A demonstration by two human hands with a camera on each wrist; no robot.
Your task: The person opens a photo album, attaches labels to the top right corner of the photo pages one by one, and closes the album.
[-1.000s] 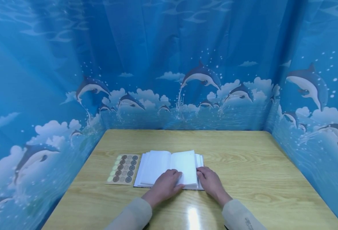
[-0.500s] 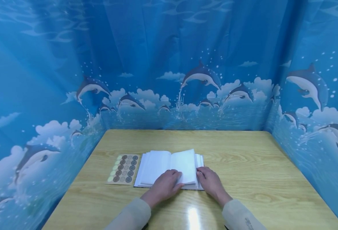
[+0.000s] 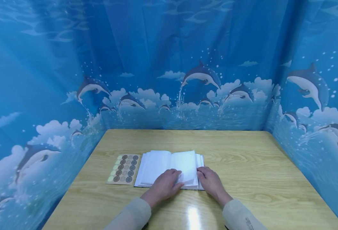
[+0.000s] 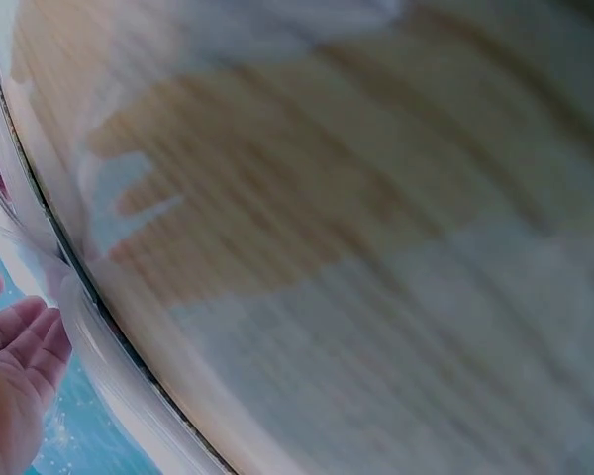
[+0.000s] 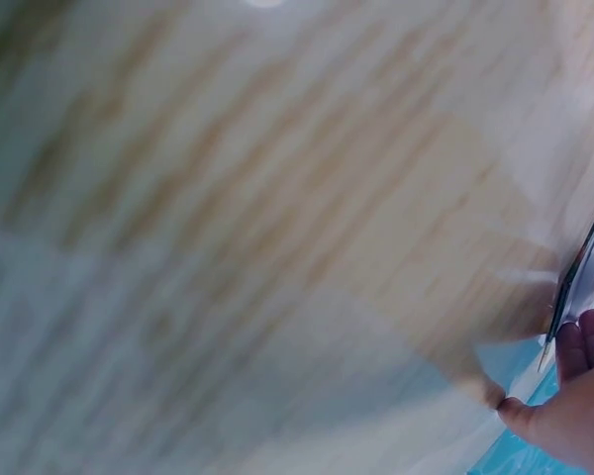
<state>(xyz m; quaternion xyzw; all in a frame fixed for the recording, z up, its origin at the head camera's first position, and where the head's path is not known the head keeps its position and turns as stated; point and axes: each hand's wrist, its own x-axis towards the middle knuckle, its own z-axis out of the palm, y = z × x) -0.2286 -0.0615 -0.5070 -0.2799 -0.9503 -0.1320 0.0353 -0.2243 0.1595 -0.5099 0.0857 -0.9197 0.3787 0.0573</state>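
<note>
On a glossy, pale wood-grain worktop (image 3: 243, 166) walled in by blue dolphin-print curtains (image 3: 169, 64), my left hand (image 3: 164, 185) lies relaxed on the open blank-paged book (image 3: 157, 164), my right hand (image 3: 210, 182) pinches its right page edges, and a sheet of round stickers (image 3: 124, 169) lies flat just left of the book.

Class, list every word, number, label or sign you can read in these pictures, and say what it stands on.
No readable text.
White open book: visible pages blank.
Beige sheet of round stickers: no legible print.
Small dark mark on right sleeve: too small to read.
</note>
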